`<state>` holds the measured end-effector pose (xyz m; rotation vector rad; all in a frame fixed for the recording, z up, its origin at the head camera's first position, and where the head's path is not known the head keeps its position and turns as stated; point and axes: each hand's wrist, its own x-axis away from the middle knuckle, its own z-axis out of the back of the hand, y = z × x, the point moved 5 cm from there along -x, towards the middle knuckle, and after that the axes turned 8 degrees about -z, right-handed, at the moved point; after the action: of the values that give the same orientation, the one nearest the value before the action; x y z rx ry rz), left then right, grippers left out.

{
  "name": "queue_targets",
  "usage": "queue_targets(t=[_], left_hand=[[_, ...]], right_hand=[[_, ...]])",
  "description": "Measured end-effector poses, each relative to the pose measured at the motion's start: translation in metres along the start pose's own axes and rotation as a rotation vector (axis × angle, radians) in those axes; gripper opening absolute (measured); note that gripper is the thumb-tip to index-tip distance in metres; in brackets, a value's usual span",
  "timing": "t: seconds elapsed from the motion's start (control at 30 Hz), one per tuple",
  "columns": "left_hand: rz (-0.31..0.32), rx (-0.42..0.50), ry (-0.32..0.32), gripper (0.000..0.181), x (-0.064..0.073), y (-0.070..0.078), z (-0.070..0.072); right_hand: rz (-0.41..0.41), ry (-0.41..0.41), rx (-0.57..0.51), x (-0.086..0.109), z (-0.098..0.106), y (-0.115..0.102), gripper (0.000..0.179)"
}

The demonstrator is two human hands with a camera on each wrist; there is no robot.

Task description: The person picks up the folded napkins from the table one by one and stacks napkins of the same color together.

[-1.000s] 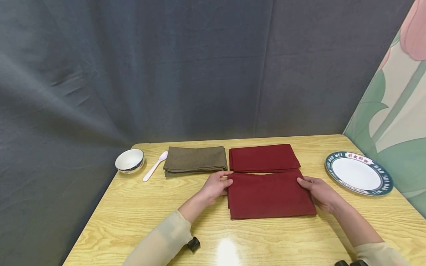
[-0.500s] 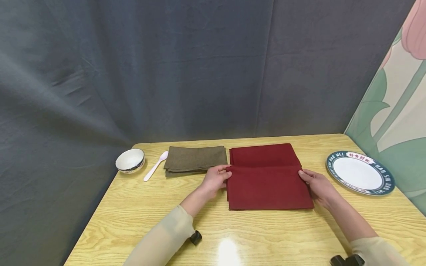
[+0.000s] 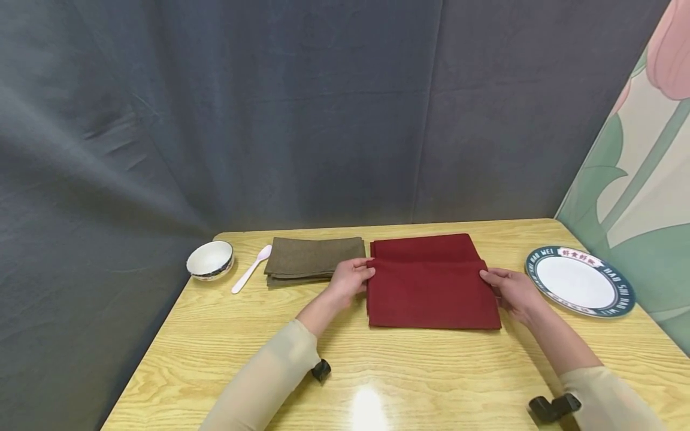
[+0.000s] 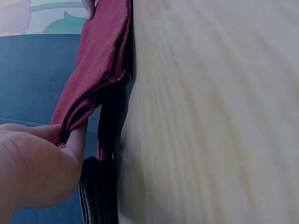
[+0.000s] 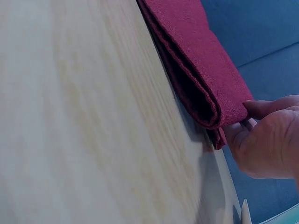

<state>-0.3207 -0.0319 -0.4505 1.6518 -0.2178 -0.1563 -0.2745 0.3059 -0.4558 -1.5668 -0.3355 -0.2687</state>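
A folded dark red cloth (image 3: 433, 296) is pinched at its two far corners, its layers showing at the ends in both wrist views. My left hand (image 3: 347, 281) grips the left corner between thumb and fingers; in the left wrist view the cloth edge bunches in that hand (image 4: 44, 163). At the right corner my right hand (image 3: 514, 293) pinches the same cloth, thumb on top, fingers partly hidden beneath. Behind it lies a second folded red cloth (image 3: 426, 248), its near part covered by the held one.
A folded brown cloth (image 3: 315, 257) lies just left of the red ones. Further left are a pink spoon (image 3: 252, 269) and a white bowl (image 3: 210, 260). A green-rimmed plate (image 3: 579, 281) sits close to my right hand. A grey curtain (image 3: 323, 120) hangs behind the table (image 3: 242, 347).
Both hands have carried the held red cloth away from me, toward the back of the table. It now overlaps more of the red cloth behind it.
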Motion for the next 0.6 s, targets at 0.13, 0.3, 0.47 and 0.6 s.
queue_targets(t=[0.13, 0.3, 0.47, 0.6], left_hand=[[-0.001, -0.015, 0.0, 0.035, -0.006, 0.004, -0.003], [-0.001, -0.011, 0.025, 0.035, -0.016, 0.004, -0.003], [0.004, -0.025, 0.055, 0.035, -0.024, 0.005, -0.001], [0.027, -0.046, 0.056, 0.038, -0.029, 0.007, 0.0]], right_hand=[[0.001, -0.003, -0.032, -0.006, 0.004, -0.004, 0.011], [0.019, -0.019, 0.009, -0.014, 0.005, -0.014, 0.021], [0.011, -0.052, 0.021, -0.024, 0.006, -0.022, 0.022], [-0.018, -0.08, -0.019, -0.03, 0.007, -0.027, 0.013]])
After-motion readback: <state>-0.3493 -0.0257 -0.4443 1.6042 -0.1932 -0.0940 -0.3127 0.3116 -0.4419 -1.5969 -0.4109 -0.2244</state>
